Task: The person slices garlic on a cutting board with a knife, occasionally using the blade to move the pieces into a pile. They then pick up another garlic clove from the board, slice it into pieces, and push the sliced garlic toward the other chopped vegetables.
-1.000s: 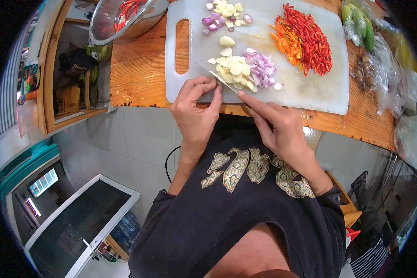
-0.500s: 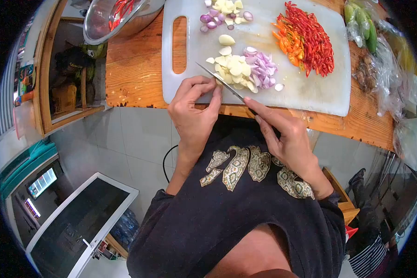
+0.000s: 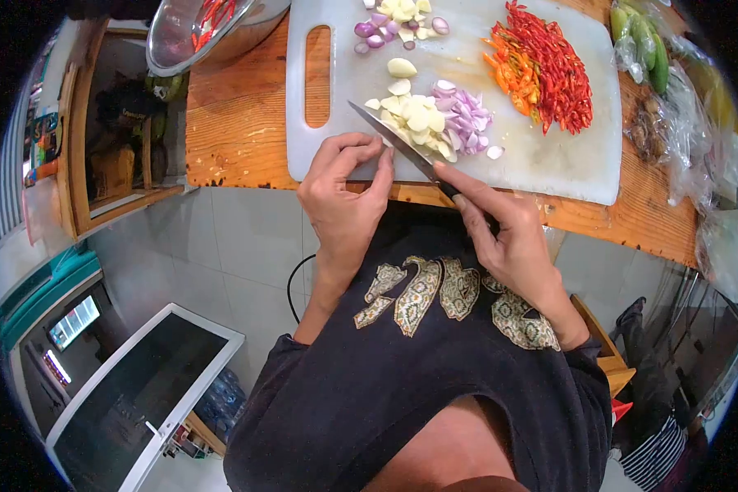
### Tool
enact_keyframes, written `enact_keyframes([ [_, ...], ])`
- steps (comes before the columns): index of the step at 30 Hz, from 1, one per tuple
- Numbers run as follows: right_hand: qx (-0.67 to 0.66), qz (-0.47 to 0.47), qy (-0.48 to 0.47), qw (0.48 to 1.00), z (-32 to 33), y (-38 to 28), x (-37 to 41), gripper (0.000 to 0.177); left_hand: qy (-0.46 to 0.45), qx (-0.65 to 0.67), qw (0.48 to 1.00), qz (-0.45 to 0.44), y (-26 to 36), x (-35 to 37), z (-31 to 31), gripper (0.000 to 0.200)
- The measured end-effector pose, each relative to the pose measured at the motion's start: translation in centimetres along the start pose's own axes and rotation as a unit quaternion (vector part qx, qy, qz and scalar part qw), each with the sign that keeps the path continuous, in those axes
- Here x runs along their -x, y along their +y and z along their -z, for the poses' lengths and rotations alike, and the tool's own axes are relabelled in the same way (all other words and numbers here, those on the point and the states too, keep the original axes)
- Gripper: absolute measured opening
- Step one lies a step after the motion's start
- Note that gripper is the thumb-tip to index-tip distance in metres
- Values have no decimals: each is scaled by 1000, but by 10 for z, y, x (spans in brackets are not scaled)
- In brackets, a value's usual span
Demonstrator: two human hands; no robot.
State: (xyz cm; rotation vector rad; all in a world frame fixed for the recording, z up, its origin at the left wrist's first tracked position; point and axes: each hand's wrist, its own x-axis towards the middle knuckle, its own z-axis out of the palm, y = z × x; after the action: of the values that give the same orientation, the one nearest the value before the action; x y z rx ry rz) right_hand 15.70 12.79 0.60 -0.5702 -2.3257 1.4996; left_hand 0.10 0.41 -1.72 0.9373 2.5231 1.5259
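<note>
My right hand [image 3: 508, 234] grips the black handle of a kitchen knife [image 3: 394, 138], index finger along the blade's base. The blade points up and left, beside a pile of sliced garlic [image 3: 418, 115]. Close to its edge, my left hand [image 3: 340, 184] pinches a small pale piece that looks like a garlic clove, mostly hidden by the fingertips. Both hands are at the near edge of a white cutting board [image 3: 566, 172]. Sliced shallots [image 3: 467, 123] touch the garlic pile. Whole garlic cloves [image 3: 401, 67] lie just behind it, with peeled shallots [image 3: 373, 34] farther back.
Chopped red and orange chillies [image 3: 553, 70] cover the board's right part. A metal bowl [image 3: 176, 49] with red chillies stands at the back left of the wooden table [image 3: 238, 123]. Plastic bags [image 3: 689, 123] and green vegetables [image 3: 652, 57] line the right side.
The knife has shifted slightly right, away from my left fingertips, and its blade now shows its flat side more. My left hand has barely moved.
</note>
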Motion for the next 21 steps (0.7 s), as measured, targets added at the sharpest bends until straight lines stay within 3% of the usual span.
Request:
enact_keyframes([
  [14,34,64,-3,997,-6,6,-3,48,-12,-36,998,-44,4,-4,4,13],
  [21,26,28,-30,999,-12,5,-9,51,-9,-20,999,-31,2,-3,3,13],
])
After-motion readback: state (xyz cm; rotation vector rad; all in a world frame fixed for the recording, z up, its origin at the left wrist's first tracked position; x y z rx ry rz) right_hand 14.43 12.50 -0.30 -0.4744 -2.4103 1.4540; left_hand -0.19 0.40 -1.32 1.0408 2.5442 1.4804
